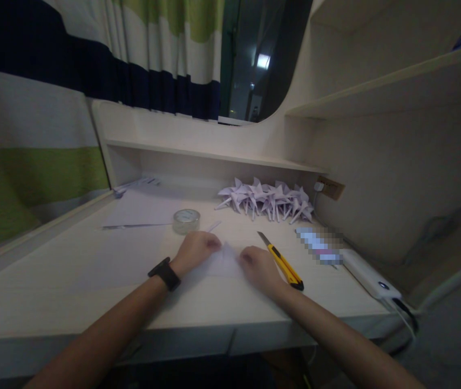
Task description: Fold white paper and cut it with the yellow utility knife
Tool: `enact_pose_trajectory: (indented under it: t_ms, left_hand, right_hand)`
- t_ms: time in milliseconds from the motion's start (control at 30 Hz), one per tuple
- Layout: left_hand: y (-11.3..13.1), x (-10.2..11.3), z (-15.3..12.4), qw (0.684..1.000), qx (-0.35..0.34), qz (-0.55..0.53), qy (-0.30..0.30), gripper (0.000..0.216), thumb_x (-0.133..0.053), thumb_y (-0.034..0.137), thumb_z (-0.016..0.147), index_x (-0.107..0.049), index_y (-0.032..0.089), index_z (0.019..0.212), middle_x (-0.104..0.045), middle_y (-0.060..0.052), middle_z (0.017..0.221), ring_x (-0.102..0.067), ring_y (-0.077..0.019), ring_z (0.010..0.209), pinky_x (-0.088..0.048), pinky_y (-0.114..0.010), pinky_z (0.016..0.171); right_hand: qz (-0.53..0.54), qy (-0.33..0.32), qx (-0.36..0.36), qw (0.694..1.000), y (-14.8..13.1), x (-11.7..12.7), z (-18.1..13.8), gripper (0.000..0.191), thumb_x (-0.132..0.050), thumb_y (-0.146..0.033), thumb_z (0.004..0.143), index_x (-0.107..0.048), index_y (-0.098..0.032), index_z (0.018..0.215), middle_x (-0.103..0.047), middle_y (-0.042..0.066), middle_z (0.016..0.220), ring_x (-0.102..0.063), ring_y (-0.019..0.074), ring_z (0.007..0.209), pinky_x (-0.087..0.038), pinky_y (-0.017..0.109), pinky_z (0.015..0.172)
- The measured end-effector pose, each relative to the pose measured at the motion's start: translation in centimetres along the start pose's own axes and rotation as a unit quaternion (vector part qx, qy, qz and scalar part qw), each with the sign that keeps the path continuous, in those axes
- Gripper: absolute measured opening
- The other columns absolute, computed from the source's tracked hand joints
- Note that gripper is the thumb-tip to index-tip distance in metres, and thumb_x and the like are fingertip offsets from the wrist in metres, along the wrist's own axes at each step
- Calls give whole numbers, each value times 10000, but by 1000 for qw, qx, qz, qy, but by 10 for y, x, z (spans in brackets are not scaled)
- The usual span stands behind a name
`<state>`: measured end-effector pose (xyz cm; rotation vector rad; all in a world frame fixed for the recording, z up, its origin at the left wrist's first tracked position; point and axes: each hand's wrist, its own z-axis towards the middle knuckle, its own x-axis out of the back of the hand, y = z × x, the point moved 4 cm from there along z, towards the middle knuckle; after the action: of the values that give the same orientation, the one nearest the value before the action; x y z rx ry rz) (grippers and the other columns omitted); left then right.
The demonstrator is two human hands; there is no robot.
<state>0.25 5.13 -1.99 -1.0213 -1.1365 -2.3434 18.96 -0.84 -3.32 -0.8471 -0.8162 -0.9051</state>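
Between my hands is a small piece of white folded paper (227, 258), its peak standing up from the desk. My left hand (198, 251), with a black watch (165, 273) on the wrist, pinches the paper's left side. On the other side, the curled fingers of my right hand (260, 267) close at its right edge; the fingertips are partly hidden. A roll of clear tape (186, 221) lies just beyond my left hand, and a thin white paper strip (214, 226) is beside it. Right of my right hand rests a yellow utility knife (282, 263), blade out.
Several white paper pinwheels (269, 199) lie heaped at the back of the desk. White sheets (143, 206) are at the back left. A blurred-out phone-like object (318, 246) and a white power strip (370, 274) with cables sit at the right, below a shelf (396, 78).
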Motion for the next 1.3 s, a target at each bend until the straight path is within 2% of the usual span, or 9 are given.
enact_pose_trajectory:
  t_ms: [167, 267, 367, 467, 600, 800, 900, 1000, 1300]
  left_hand:
    - [8, 1, -3, 1000, -8, 15, -9, 190, -558, 222, 824, -747, 206, 821, -749, -46, 871, -677, -216, 834, -469, -300, 750]
    - [5, -1, -2, 1000, 5, -4, -7, 152, -629, 239, 776, -737, 197, 874, -743, -47, 876, -672, -207, 805, -474, -290, 723]
    - [-1, -3, 0, 999, 11, -33, 5, 249, -711, 231, 700, -719, 166, 940, -729, -51, 826, -660, -191, 738, -473, -273, 673]
    - [-3, -4, 0, 999, 10, -36, 6, 227, -713, 229, 698, -718, 160, 914, -713, -37, 751, -646, -181, 686, -461, -268, 643]
    - [-4, -3, 0, 999, 19, -31, 2, 151, -701, 249, 714, -732, 166, 836, -728, -50, 777, -658, -191, 714, -462, -276, 663]
    - [-4, -5, 0, 999, 21, -35, -9, 122, -662, 268, 745, -745, 193, 794, -746, -45, 819, -670, -203, 762, -474, -293, 724]
    - [-2, -4, 0, 998, 16, -57, -1, 124, -647, 256, 756, -746, 187, 786, -746, -47, 819, -671, -198, 760, -476, -287, 716]
    - [1, -4, 0, 997, 12, -78, -2, 126, -637, 245, 758, -745, 184, 783, -745, -44, 809, -668, -193, 745, -478, -282, 702]
    - [-2, -4, 0, 998, 26, -55, -4, 130, -659, 274, 743, -736, 184, 795, -738, -44, 799, -659, -195, 736, -462, -282, 679]
  right_hand:
    - [-17, 0, -19, 1000, 1, 1, 0, 134, -538, -176, 846, -659, -197, 899, -700, 39, 847, -631, 180, 800, -391, 253, 701]
    - [-24, 2, -31, 999, 0, 2, -1, 118, -547, -190, 845, -648, -198, 906, -701, 38, 829, -636, 181, 778, -386, 251, 673]
    - [-10, 12, -46, 999, 0, 3, -2, 135, -566, -210, 842, -634, -196, 958, -695, 30, 787, -633, 177, 739, -382, 249, 652]
    - [14, 13, -49, 999, 1, 2, -2, 191, -572, -203, 835, -630, -196, 1017, -699, 26, 787, -635, 173, 731, -388, 248, 657]
    - [12, 12, -32, 999, 2, 2, -2, 151, -540, -182, 836, -662, -193, 924, -709, 46, 848, -638, 180, 781, -395, 253, 686]
    - [56, 20, -37, 998, 1, 2, 0, 93, -567, -157, 796, -647, -196, 821, -693, 16, 766, -617, 157, 702, -385, 232, 631]
    - [71, 26, -29, 997, -2, 2, 3, 35, -609, -215, 796, -633, -192, 787, -674, 9, 728, -595, 148, 660, -369, 227, 601]
    - [59, 29, -21, 998, -6, 1, 7, 112, -654, -291, 791, -629, -187, 757, -662, 11, 713, -576, 148, 643, -353, 233, 588]
    - [85, 31, -4, 996, -5, 2, 20, 113, -671, -266, 795, -696, -187, 718, -680, 38, 776, -605, 155, 718, -398, 234, 653]
